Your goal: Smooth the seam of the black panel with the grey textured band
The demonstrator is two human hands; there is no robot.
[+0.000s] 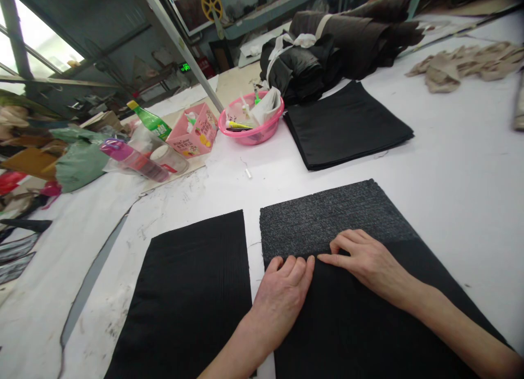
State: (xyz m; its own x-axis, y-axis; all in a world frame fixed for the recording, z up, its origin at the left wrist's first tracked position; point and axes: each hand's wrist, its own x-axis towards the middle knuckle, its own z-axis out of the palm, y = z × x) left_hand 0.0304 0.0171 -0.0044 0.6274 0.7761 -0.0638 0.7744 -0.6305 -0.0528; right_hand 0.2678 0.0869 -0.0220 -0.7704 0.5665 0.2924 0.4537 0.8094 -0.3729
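A black cloth piece lies in front of me, with a speckled dark grey cloth showing beyond its far edge. My left hand bends its fingers close together at that edge, fingertips on the black cloth. Just to its right, my right hand has its thumb along the same edge and its fingers curled over the grey cloth. The two hands almost meet at the tips. What lies under the fingertips is hidden. To the left, a narrow gap away, is another black cloth stack.
Farther back on the white table lie a black cloth stack, tied dark bundles and beige cloth. A pink basket, pink box, green bottle and purple bottle stand at back left.
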